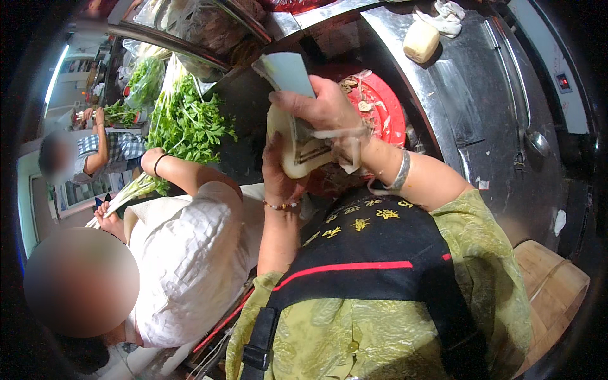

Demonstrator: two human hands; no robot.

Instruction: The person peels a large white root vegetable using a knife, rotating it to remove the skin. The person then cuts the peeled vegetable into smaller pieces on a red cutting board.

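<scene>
My left hand [279, 178] grips a pale, peeled-looking root, likely a lotus root [299, 167], upright over a red plastic basin [398, 111]. My right hand [327, 107] is closed around a tool that looks like a peeler [290, 71], its light-blue end sticking out past my thumb. A dark-edged part of the tool lies against the root, blurred by motion. Thin pale strips of peel [350, 154] hang by my right wrist. Cut root ends [365, 106] and peelings lie in the basin.
A peeled root piece [422, 42] and white cloth [444, 19] lie on the dark counter [494, 90] at right, near a metal ladle [536, 142]. To my left, a white-clothed person [185, 266] holds celery stalks beside heaped leafy celery [183, 114]. A wooden bucket [546, 285] stands behind right.
</scene>
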